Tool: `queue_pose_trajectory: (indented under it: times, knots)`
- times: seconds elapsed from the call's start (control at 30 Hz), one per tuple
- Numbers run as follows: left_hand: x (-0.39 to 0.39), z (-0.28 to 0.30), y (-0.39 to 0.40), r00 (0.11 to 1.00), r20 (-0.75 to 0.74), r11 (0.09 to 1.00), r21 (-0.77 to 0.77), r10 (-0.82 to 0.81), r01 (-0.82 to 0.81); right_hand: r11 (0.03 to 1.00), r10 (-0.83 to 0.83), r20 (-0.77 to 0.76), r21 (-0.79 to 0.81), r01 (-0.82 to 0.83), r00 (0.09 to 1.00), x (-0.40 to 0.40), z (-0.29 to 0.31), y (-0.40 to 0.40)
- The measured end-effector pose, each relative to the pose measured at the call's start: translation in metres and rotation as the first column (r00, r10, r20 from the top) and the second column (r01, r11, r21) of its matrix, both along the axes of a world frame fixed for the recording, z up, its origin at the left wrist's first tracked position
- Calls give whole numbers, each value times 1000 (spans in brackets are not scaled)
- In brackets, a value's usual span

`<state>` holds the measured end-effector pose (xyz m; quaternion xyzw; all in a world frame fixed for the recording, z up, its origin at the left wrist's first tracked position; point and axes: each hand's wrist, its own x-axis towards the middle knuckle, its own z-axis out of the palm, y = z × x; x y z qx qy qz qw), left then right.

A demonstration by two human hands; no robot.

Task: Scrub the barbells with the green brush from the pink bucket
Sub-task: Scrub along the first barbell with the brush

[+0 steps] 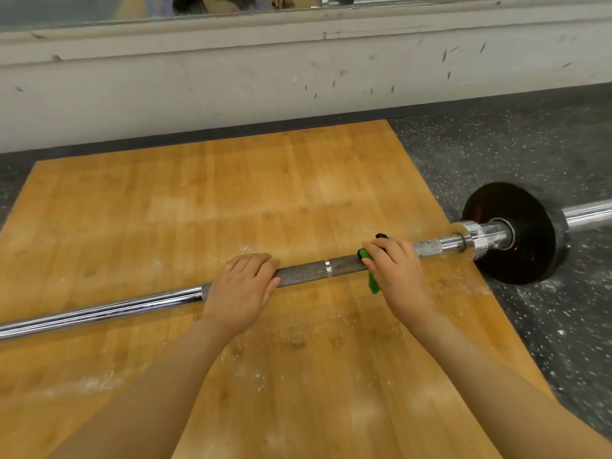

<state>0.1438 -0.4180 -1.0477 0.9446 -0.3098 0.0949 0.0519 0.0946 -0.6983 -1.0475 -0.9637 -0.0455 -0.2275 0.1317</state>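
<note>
A steel barbell [311, 271] lies across a wooden platform, running from the lower left up to the right. A black weight plate [526, 240] sits on its right sleeve. My left hand [243, 286] rests over the knurled part of the shaft with its fingers curved over the top of the bar. My right hand [395, 266] grips the green brush [373, 283] and presses it onto the shaft just right of a smooth ring mark. Most of the brush is hidden under my fingers. White dust speckles the shaft near the collar. No pink bucket is in view.
The wooden platform [198, 210] carries white chalk dust around and below the bar. Speckled black rubber flooring [516, 150] lies to the right. A scuffed white wall base [231, 81] with a mirror above it runs along the far side.
</note>
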Motion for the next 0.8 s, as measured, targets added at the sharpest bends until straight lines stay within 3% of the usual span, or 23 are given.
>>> queue_pose_trajectory:
  times: [0.17,0.3,0.57,0.8]
  knots:
    - [-9,13,-15,996,-83,997,-76,21,-27,988,-149,-41,20,150,988,-28,22,-14]
    - [-14,34,-56,994,-80,982,-178,-69,54,975,-223,-64,-41,220,973,-53,45,-20]
    - [-39,72,-125,965,-232,953,-298,-122,49,926,-351,23,-137,351,936,-110,94,-29]
    - [-55,50,-128,944,-231,957,-226,-234,182,896,-400,-38,-226,382,916,-132,111,-48]
